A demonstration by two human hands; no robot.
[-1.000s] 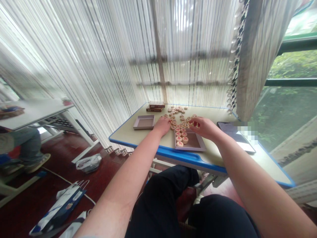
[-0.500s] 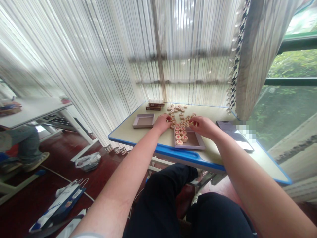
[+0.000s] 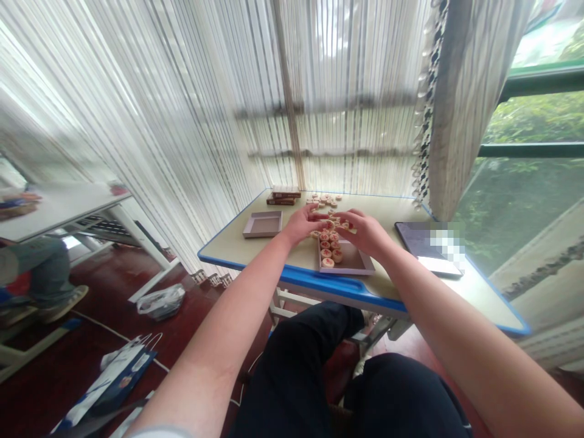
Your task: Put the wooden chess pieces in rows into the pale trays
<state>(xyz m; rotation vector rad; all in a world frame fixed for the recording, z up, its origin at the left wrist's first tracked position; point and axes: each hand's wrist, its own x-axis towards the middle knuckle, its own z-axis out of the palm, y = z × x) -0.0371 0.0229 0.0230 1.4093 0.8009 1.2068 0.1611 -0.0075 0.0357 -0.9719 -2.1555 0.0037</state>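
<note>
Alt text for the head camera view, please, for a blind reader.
The left hand and right hand meet over round game pieces on a blue-edged table, beyond a shallow tray holding several pieces. A box lies left, a phone right.

Left hand (image 3: 301, 224) and right hand (image 3: 365, 232) over wooden discs (image 3: 326, 199) by box tray (image 3: 354, 263)

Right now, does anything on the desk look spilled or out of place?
Wooden pieces lie scattered loose on the desk beyond the tray, which is only part filled. Nothing looks damaged or tipped.
</note>
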